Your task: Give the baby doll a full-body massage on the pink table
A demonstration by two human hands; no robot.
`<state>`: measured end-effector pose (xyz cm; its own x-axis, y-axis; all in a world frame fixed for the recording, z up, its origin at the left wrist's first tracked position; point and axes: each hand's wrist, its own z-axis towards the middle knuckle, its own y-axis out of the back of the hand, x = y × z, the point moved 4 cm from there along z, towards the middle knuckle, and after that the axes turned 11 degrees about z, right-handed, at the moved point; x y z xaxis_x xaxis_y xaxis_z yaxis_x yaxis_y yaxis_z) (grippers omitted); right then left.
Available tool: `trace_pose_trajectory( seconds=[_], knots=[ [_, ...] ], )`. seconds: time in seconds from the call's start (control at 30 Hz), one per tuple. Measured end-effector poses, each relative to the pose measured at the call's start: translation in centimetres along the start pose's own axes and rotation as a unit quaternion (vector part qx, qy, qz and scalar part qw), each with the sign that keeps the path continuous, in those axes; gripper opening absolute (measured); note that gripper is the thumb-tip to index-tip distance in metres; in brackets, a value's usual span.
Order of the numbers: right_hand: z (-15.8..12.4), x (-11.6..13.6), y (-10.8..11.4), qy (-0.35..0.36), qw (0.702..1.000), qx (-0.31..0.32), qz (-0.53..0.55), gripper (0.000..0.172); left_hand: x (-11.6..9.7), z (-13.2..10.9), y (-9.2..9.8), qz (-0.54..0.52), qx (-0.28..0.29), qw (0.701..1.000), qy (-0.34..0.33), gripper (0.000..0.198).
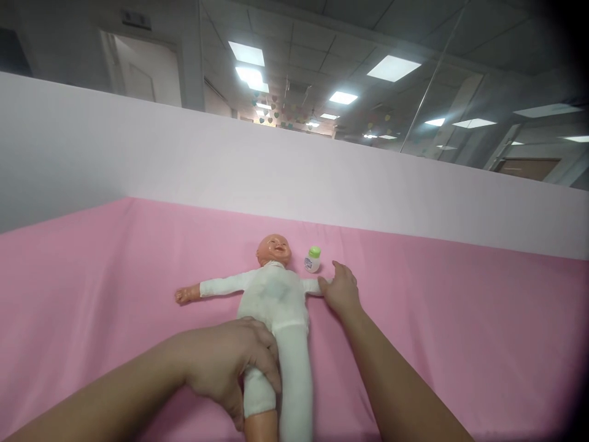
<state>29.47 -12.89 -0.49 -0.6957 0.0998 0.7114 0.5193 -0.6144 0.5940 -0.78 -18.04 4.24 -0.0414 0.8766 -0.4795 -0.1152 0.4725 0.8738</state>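
Note:
A baby doll (275, 298) with a bald plastic head and a white cloth body lies on its back, arms spread. My left hand (239, 362) is wrapped round the doll's leg on the left side, thumb and fingers on either side of it. At the other side, my right hand (341, 290) closes over the end of the doll's outstretched arm (313, 286), hiding the doll's hand. Just beyond my right hand, beside the doll's head, stands a small white bottle (312, 260) with a green cap.
Pink cloth (151, 264) covers the surface under the doll. A low white wall (257, 169) runs along its far side, with glass panels (322, 67) above it. Ceiling lights and a doorway (147, 70) show behind.

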Motion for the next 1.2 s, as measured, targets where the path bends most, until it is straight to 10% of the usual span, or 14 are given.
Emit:
trace_pose_trajectory(
  seconds=[0.13, 0.23, 0.4, 0.9, 1.07, 1.2],
  knots=[
    [-2.9, 4.3, -1.7, 0.196, 0.976, 0.027, 0.092, 0.047, 0.8, -0.3, 0.9, -0.119, 0.011, 0.993, 0.001, 0.061],
    [-5.1, 6.6, -3.4, 0.318, 0.929, 0.099, 0.163, 0.029, 4.2, -0.9, 2.0, -0.187, -0.086, 0.97, 0.131, 0.038],
    [-6.3, 6.6, -5.2, 0.338, 0.926, 0.091, 0.14, 0.033, 10.2, -3.2, 3.7, 0.066, -0.216, 0.899, 0.376, 0.047],
    [-8.4, 8.0, -2.3, 0.367, 0.88, 0.297, 0.052, 0.093, 11.6, -4.2, 4.1, 0.126, -0.175, 0.874, 0.436, 0.063],
    [-13.0, 11.4, -0.5, 0.505, 0.796, 0.331, 0.05, 0.096, 11.7, -4.0, 4.0, 0.183, -0.146, 0.866, 0.441, 0.07],
    [-16.9, 13.4, -0.4, 0.651, 0.698, 0.289, 0.079, 0.052, 12.7, -4.5, 3.5, 0.201, -0.134, 0.845, 0.478, 0.081]
  ],
)
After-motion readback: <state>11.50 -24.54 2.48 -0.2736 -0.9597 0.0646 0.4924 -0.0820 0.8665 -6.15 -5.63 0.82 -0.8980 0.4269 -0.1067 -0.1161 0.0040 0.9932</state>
